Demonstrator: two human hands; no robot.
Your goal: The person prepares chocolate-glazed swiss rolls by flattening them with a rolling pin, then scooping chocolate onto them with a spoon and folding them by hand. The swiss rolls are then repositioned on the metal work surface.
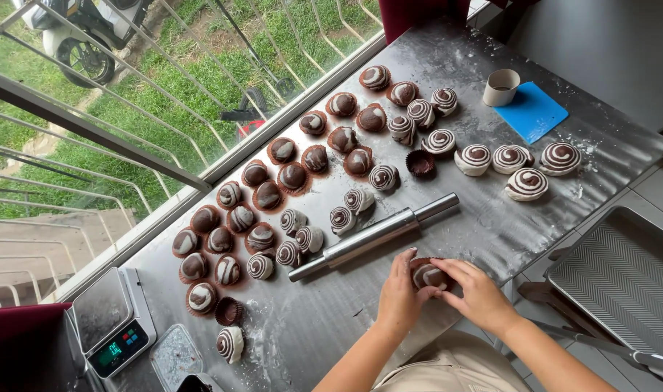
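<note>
steel table [491,225] under me: from the left, a digital scale [113,330], rows of swirled dough balls [273,210], a rolling pin [375,236], then my left hand [399,290] and right hand [476,290] cupping one swirled dough piece [428,276] at the near edge.

Bare forearms, no sleeves or rings visible; beige trousers [447,366] below.

Steel rolling pin [375,236] lying across the middle of the metal desk [491,225], rows of brown-and-white swirled dough balls in paper cups [273,196] behind it, digital kitchen scale [112,323] at the left end, blue plastic scraper [532,111] and small paper cup [501,87] at the far right, ridged metal tray [621,279] right of the desk
</note>
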